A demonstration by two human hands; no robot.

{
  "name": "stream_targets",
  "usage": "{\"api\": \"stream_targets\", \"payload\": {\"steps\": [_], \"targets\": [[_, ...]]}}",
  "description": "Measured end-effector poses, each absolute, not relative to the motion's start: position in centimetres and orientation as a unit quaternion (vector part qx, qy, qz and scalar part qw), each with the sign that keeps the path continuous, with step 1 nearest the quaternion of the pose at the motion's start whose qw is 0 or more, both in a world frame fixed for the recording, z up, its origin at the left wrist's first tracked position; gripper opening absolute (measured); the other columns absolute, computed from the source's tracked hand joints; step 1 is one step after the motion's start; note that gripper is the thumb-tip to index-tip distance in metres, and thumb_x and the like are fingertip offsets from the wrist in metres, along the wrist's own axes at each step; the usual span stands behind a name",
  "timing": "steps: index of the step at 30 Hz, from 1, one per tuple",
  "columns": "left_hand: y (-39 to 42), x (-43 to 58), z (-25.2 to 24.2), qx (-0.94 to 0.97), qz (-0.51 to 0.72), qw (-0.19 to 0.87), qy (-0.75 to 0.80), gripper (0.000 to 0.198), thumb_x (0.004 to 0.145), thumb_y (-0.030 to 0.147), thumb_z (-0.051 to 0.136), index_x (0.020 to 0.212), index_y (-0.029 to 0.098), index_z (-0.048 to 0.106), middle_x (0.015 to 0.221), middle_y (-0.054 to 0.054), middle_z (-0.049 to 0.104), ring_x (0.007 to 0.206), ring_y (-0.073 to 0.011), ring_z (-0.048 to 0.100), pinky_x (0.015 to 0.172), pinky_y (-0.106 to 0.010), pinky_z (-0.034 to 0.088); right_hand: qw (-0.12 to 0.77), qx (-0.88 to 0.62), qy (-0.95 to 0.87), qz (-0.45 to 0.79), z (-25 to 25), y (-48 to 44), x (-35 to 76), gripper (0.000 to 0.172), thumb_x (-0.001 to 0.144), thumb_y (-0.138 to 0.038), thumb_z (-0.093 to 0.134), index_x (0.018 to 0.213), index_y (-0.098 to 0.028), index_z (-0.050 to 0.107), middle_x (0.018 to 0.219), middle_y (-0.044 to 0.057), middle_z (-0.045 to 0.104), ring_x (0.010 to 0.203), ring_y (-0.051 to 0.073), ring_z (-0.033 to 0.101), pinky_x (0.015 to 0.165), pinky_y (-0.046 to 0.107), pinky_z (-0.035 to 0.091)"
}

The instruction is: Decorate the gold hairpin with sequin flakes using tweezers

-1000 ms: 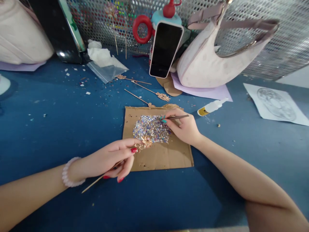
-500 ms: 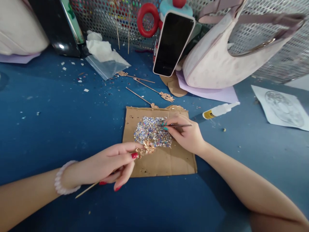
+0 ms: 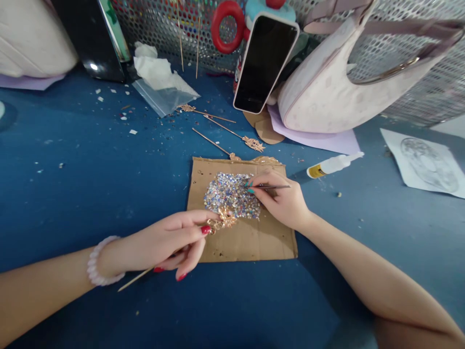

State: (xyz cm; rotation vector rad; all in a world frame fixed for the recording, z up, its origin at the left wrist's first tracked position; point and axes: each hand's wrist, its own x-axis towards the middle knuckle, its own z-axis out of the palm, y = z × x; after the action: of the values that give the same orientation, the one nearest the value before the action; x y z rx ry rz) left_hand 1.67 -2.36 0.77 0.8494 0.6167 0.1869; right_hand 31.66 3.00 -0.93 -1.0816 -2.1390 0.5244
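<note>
My left hand [image 3: 170, 245] is closed on a gold hair stick. Its openwork flower head [image 3: 227, 217] sticks out past the thumb and forefinger, and its thin shaft [image 3: 134, 280] comes out below the palm. Beyond the flower head, many small sparkling rhinestones [image 3: 227, 194] are spread over a piece of brown cardboard [image 3: 261, 245]. My right hand [image 3: 281, 201] pinches a slim dark tool [image 3: 271, 187] like tweezers, with its fingertips at the right edge of the rhinestones. The tool's working tip is too small to make out.
Several gold hair sticks [image 3: 253, 143] lie behind the cardboard. A glue bottle [image 3: 329, 166] lies to the right, near a printed paper sheet [image 3: 425, 162]. Farther back are a phone [image 3: 267, 63], a pale handbag [image 3: 312, 99], a clear plastic bag [image 3: 156, 99] and a metal mesh panel [image 3: 145, 24].
The whole view has shifted slightly, with things on the table appearing a little farther right and up. Both hands keep their grips and stay almost where they were over the cardboard.
</note>
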Motion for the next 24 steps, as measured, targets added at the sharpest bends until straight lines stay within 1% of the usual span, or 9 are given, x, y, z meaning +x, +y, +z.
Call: {"api": "stream_targets", "payload": {"steps": [4, 9, 14, 16, 19, 24], "targets": [[-2.3, 1.7, 0.5, 0.404, 0.092, 0.865, 0.284, 0.062, 0.114, 0.043, 0.047, 0.166, 0.013, 0.032, 0.055, 0.01, 0.06, 0.032, -0.0065, 0.023, 0.033, -0.018, 0.015, 0.337, -0.417, -0.818, 0.206, -0.9, 3.0, 31.7, 0.013, 0.102, -0.022, 0.065, 0.094, -0.025, 0.074, 0.09, 0.004, 0.08, 0.088, 0.022, 0.077, 0.081, 0.036, 0.063], [-2.4, 1.6, 0.4, 0.404, 0.093, 0.866, 0.28, 0.062, 0.115, 0.043, 0.046, 0.168, 0.014, 0.031, 0.055, 0.009, 0.061, 0.031, -0.0065, 0.023, 0.032, -0.018, 0.016, 0.349, -0.41, -0.817, 0.204, -0.9, 2.9, 31.7, 0.013, 0.102, -0.02, 0.065, 0.094, -0.025, 0.074, 0.09, 0.003, 0.081, 0.087, 0.021, 0.078, 0.08, 0.036, 0.063], [-2.4, 1.6, 0.4, 0.407, 0.094, 0.863, 0.283, 0.062, 0.115, 0.045, 0.045, 0.168, 0.015, 0.036, 0.056, 0.009, 0.06, 0.031, -0.0064, 0.023, 0.032, -0.019, 0.016, 0.382, -0.401, -0.806, 0.21, -0.4, 2.3, 31.5, 0.012, 0.101, -0.016, 0.068, 0.095, -0.026, 0.074, 0.092, 0.003, 0.082, 0.086, 0.02, 0.08, 0.074, 0.033, 0.064], [-2.5, 1.6, 0.4, 0.413, 0.095, 0.859, 0.285, 0.06, 0.116, 0.044, 0.043, 0.169, 0.015, 0.038, 0.056, 0.009, 0.061, 0.031, -0.0064, 0.023, 0.032, -0.019, 0.016, 0.406, -0.374, -0.804, 0.22, 0.1, 1.8, 31.2, 0.014, 0.1, -0.013, 0.07, 0.096, -0.026, 0.072, 0.092, 0.002, 0.083, 0.085, 0.019, 0.081, 0.076, 0.033, 0.065], [-2.6, 1.6, 0.3, 0.421, 0.094, 0.855, 0.287, 0.061, 0.116, 0.044, 0.042, 0.171, 0.017, 0.036, 0.057, 0.009, 0.061, 0.032, -0.0066, 0.024, 0.033, -0.019, 0.017, 0.443, -0.314, -0.804, 0.243, 1.1, 0.9, 30.6, 0.016, 0.1, -0.01, 0.072, 0.098, -0.025, 0.072, 0.088, 0.003, 0.082, 0.085, 0.021, 0.082, 0.075, 0.035, 0.068], [-2.8, 1.7, 0.9, 0.417, 0.089, 0.853, 0.302, 0.064, 0.116, 0.046, 0.045, 0.173, 0.018, 0.036, 0.057, 0.009, 0.06, 0.034, -0.0066, 0.023, 0.035, -0.018, 0.016, 0.433, -0.259, -0.821, 0.268, 2.2, -0.4, 30.0, 0.011, 0.103, -0.013, 0.073, 0.101, -0.023, 0.071, 0.09, 0.007, 0.083, 0.084, 0.02, 0.082, 0.077, 0.037, 0.071]]}}
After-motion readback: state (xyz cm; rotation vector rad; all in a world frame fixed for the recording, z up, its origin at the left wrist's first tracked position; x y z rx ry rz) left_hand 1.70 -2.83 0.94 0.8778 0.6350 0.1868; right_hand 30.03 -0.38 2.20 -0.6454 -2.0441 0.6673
